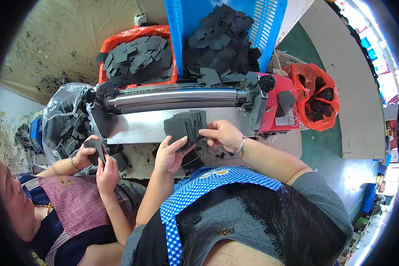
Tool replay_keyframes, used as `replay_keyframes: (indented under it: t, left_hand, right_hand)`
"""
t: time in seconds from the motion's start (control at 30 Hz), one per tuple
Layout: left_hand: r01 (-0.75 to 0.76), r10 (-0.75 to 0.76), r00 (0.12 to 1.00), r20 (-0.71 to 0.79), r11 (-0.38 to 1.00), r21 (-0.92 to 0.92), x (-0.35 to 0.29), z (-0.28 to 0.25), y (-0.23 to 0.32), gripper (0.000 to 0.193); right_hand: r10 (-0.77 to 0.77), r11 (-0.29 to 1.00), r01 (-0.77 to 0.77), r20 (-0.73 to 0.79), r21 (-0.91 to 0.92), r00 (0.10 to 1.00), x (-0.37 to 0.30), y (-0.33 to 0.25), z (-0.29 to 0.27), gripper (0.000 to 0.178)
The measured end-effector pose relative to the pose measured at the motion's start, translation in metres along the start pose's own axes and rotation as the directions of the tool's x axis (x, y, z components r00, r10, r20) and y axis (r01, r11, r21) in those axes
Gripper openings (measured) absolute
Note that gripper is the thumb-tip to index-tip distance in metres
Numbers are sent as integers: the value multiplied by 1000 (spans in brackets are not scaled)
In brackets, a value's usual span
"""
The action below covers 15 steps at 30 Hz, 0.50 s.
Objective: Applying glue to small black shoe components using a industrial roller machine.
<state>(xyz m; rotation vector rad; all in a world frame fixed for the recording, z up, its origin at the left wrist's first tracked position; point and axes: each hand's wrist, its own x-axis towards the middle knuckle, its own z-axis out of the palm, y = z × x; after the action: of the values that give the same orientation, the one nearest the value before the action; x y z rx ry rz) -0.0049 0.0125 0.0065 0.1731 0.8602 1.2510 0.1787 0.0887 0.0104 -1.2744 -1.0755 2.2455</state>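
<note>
A fanned stack of thin dark grey square pieces (185, 125) is held upright in front of me, over a shiny metal plate (137, 126). My left hand (169, 156) grips the stack from below, thumb across its near face. At the stack's right edge, the thumb and forefinger of my right hand (224, 136) pinch the pieces, and the other fingers curl in. What material the pieces are made of, I cannot tell. Behind the plate runs a polished steel roller (177, 98), part of a machine with a red end housing (274, 108).
Similar pieces fill a red-lined container (175, 75), a blue perforated crate (175, 33) and a clear plastic bag (53, 106). A red bag (332, 84) holding dark pieces stands right of the machine. At my left, a co-worker's hands (106, 175) hold dark pieces.
</note>
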Motion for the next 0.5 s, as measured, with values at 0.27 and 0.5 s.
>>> replay_keyframes:
  t: [0.27, 0.5]
  left_hand:
    - [-83, 87, 994, -65, 995, 60, 2, 1, -1, 27]
    - [19, -20, 998, 57, 1000, 11, 1, 2, -1, 31]
  right_hand:
    - [-50, 978, 105, -286, 180, 957, 12, -7, -20, 20]
    - [26, 994, -33, 71, 101, 997, 8, -4, -8, 21]
